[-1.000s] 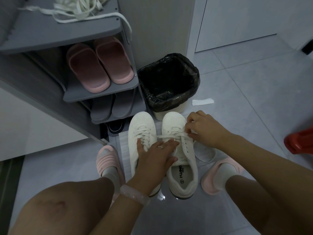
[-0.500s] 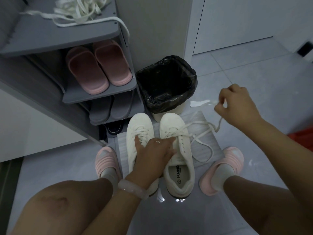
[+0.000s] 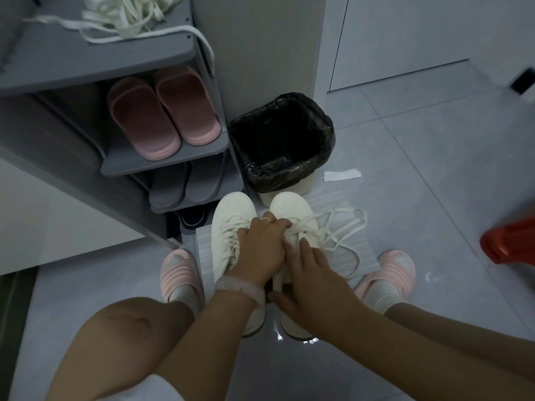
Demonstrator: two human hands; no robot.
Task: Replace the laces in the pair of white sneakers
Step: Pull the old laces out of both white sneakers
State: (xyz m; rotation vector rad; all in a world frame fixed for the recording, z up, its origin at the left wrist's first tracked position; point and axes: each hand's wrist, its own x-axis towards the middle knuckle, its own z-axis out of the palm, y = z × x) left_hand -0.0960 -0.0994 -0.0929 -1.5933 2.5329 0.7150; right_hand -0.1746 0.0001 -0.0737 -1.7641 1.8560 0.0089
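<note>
Two white sneakers stand side by side on the floor between my feet, the left sneaker [image 3: 230, 227] still laced and the right sneaker [image 3: 291, 208] with its lace partly loose. My left hand [image 3: 260, 250] reaches across both shoes, its fingers curled on the right sneaker's lace near the lower eyelets. My right hand [image 3: 314, 280] lies flat on the right sneaker's tongue and opening with fingers straight, hiding them. The loose lace [image 3: 343, 228] trails in loops to the right over a white sheet [image 3: 362, 260]. A pile of white laces [image 3: 127, 13] sits on top of the shoe rack.
A grey shoe rack [image 3: 162, 166] at the left holds pink slippers [image 3: 162, 117] and grey slippers [image 3: 185, 183]. A black-lined bin [image 3: 280, 143] stands just beyond the sneakers. A paper scrap [image 3: 341, 175] lies on the tiles and a red stool [image 3: 509, 244] is at the right edge.
My right hand pulled the lace up and out to the right, let it go, and came down flat onto the right sneaker. My left hand slid forward onto the laces.
</note>
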